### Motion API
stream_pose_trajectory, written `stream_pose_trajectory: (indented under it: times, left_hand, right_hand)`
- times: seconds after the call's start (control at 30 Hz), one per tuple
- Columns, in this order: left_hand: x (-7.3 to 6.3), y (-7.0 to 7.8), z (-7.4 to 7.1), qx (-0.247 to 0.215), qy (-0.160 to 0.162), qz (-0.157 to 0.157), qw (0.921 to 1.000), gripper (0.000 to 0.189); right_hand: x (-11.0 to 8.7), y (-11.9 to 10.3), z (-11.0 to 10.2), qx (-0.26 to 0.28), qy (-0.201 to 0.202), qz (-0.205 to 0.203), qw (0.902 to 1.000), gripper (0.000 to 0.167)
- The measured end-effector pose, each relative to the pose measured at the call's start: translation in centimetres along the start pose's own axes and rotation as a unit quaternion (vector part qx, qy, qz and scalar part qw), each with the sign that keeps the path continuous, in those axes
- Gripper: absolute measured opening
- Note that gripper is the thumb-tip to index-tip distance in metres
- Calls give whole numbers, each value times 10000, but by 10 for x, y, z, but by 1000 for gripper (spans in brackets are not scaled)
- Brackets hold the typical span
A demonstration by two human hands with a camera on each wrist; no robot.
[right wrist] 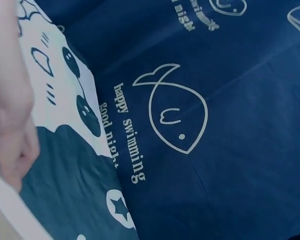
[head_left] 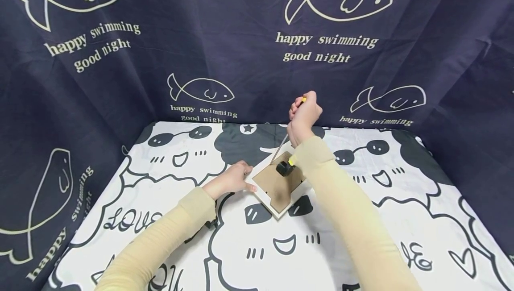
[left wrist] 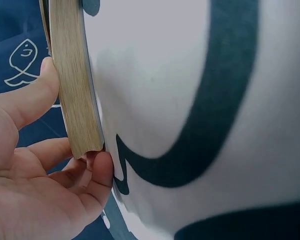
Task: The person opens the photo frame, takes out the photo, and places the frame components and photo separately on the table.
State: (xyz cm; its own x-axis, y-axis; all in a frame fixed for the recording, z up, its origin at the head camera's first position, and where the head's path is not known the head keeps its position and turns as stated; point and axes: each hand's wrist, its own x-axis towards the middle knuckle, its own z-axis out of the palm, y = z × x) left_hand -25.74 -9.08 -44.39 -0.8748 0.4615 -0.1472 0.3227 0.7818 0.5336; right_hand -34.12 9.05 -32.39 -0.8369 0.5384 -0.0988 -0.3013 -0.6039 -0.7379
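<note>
Tbl [head_left: 156, 193], frame [head_left: 275, 184] nr far edge [head_left: 192, 122]

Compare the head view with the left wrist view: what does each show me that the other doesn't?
Only the head view shows the right hand gripping a slim-shafted tool, and the flat face of the brown panel inside the white frame. Only the left wrist view shows the frame's wood-grained outer side close up. Both show the left hand holding the frame, the printed white cloth and the dark blue fish-print curtain.
</note>
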Motion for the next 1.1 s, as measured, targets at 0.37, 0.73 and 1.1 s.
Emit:
stream_pose_trajectory:
  times: [0.37, 0.73, 1.1]
  left_hand:
    - [-1, 1, 3, -151, 1, -132, 9998, 75]
    - [0, 0, 1, -180, 27, -87, 9998, 75]
    - [0, 0, -1, -173, -28, -82, 9998, 76]
  right_hand:
    - [-16, -23, -76, 1601, -848, 318, 9829, 45]
    - [-42, -13, -110, 1681, -2068, -536, 9624, 33]
    - [-39, -5, -86, 1253, -2331, -1395, 9542, 40]
